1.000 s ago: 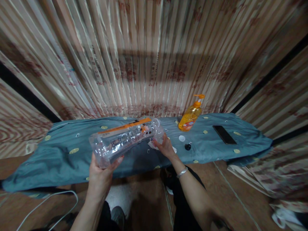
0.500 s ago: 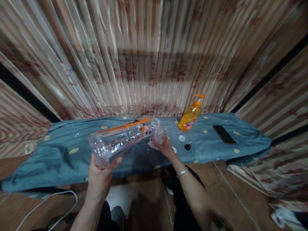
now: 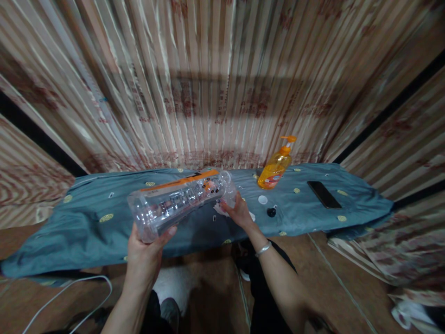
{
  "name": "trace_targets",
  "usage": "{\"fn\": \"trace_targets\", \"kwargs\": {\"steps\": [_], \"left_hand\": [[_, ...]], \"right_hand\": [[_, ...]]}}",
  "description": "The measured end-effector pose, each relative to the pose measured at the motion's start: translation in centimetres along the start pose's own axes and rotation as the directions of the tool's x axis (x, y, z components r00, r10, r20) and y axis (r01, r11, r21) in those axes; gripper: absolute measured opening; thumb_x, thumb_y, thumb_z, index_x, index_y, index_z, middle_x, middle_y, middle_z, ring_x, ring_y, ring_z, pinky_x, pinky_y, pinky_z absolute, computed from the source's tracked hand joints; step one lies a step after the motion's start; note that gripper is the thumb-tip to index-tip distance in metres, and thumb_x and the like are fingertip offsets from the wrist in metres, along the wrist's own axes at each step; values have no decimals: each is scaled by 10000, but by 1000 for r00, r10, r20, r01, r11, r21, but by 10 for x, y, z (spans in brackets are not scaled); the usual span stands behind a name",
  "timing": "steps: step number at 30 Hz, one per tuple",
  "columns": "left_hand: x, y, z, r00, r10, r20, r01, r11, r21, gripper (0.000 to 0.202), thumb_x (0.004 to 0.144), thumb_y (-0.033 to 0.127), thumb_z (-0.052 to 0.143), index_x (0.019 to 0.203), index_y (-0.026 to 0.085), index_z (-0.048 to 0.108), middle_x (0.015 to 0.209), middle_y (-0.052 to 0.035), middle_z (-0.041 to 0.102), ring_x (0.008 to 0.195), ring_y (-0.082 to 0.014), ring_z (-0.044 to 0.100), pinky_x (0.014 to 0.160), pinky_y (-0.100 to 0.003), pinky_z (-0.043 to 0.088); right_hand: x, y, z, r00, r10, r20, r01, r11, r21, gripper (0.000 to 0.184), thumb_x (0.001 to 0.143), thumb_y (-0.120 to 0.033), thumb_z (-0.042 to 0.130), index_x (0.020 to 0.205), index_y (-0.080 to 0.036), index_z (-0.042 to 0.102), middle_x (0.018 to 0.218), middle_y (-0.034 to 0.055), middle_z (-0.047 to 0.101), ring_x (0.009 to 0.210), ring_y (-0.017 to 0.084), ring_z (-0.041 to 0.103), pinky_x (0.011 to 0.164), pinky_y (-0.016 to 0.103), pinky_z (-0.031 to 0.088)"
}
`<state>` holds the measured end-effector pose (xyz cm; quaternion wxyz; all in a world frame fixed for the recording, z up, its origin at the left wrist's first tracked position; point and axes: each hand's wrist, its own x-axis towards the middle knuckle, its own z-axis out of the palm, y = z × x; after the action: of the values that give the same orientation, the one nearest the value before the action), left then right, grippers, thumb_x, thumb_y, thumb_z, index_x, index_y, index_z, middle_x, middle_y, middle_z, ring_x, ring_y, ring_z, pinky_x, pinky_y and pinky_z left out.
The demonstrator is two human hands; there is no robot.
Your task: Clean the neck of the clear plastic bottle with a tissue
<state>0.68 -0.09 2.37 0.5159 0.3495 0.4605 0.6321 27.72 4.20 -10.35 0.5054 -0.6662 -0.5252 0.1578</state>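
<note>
My left hand (image 3: pixel 146 248) is wrapped round the base of a large clear plastic bottle (image 3: pixel 181 199) with an orange and dark printed label. The bottle lies tilted in the air, its neck end towards the right and slightly raised. At that end my right hand (image 3: pixel 238 211) grips a small clear container (image 3: pixel 228 192) right by the bottle's mouth; whether the two touch, I cannot tell. A crumpled white tissue (image 3: pixel 219 209) shows under my right fingers. To the right of this hand lie a white round disc (image 3: pixel 263 200) and a small black cap-like piece (image 3: pixel 271 212).
An orange pump bottle (image 3: pixel 274 170) of yellow-orange liquid stands at the back of the cloth-covered table (image 3: pixel 86 199). A dark phone (image 3: pixel 324 194) lies on the right. Striped curtains (image 3: pixel 208 93) hang behind, and a white cable (image 3: pixel 104 278) loops at the lower left.
</note>
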Motion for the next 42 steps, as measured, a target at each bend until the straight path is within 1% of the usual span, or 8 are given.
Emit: {"fn": "trace_targets", "kwargs": {"steps": [4, 7, 11, 20, 25, 29, 35, 42], "left_hand": [[-1, 0, 0, 1000, -3, -3, 3, 1000, -6, 720, 376, 315, 1080, 1019, 227, 770, 937, -11, 810, 933, -218, 736, 1020, -389, 565], [-1, 0, 0, 1000, 2, 2, -2, 1000, -6, 720, 375, 324, 1078, 1018, 233, 769, 942, -10, 812, 922, -221, 736, 1029, -406, 568], [-1, 0, 0, 1000, 6, 14, -6, 1000, -1, 728, 388, 333, 1076, 1039, 237, 763, 958, -16, 814, 948, -236, 748, 1048, -422, 563], [-1, 0, 1, 1000, 3, 17, -3, 1000, -21, 692, 392, 319, 1081, 1002, 233, 766, 952, -15, 818, 951, -230, 750, 1039, -405, 568], [-1, 0, 2, 1000, -4, 9, 5, 1000, -25, 666, 385, 302, 1078, 967, 239, 759, 936, -10, 812, 1016, -256, 751, 1064, -429, 558], [-1, 2, 3, 1000, -1, 12, 2, 1000, -27, 668, 373, 278, 1075, 960, 245, 757, 920, 2, 804, 989, -251, 744, 1085, -440, 543], [-1, 2, 3, 1000, -1, 13, 2, 999, -40, 671, 373, 284, 1078, 962, 240, 758, 902, 11, 798, 952, -225, 737, 1027, -394, 562], [0, 0, 3, 1000, -6, -12, 5, 999, -51, 671, 338, 280, 1077, 927, 233, 758, 867, 23, 796, 899, -203, 731, 971, -364, 577]], "right_hand": [[0, -1, 0, 1000, 0, -2, 0, 1000, 7, 534, 807, -338, 852, 1297, -236, 664, 1105, 93, 849, 1031, 358, 833, 903, 489, 680], [0, -3, -1, 1000, 2, 4, -2, 1000, 19, 519, 804, -332, 852, 1280, -239, 668, 1102, 91, 848, 1031, 358, 832, 917, 496, 679], [0, -6, -2, 999, 32, 8, -32, 999, -1, 543, 794, -323, 867, 1289, -228, 666, 1060, 95, 846, 995, 366, 835, 879, 488, 684], [0, -1, 0, 1000, 2, 5, -2, 1000, 7, 566, 808, -323, 859, 1326, -228, 652, 1119, 90, 849, 1032, 347, 831, 916, 480, 672], [-1, -1, -1, 1000, 7, 4, -7, 1000, 6, 532, 817, -331, 856, 1302, -241, 659, 1107, 80, 845, 1036, 344, 831, 916, 473, 675], [-1, -2, -2, 999, 17, 27, -18, 999, 30, 540, 832, -328, 846, 1322, -229, 644, 1118, 89, 847, 1038, 345, 833, 916, 474, 672], [0, 1, 0, 1000, -11, 14, 10, 1000, 28, 552, 834, -321, 847, 1333, -204, 641, 1162, 123, 848, 1067, 359, 832, 937, 491, 668], [0, 3, 1, 1000, -9, 9, 9, 1000, 16, 518, 829, -342, 845, 1298, -221, 661, 1116, 104, 851, 1028, 357, 835, 914, 491, 672]]}}
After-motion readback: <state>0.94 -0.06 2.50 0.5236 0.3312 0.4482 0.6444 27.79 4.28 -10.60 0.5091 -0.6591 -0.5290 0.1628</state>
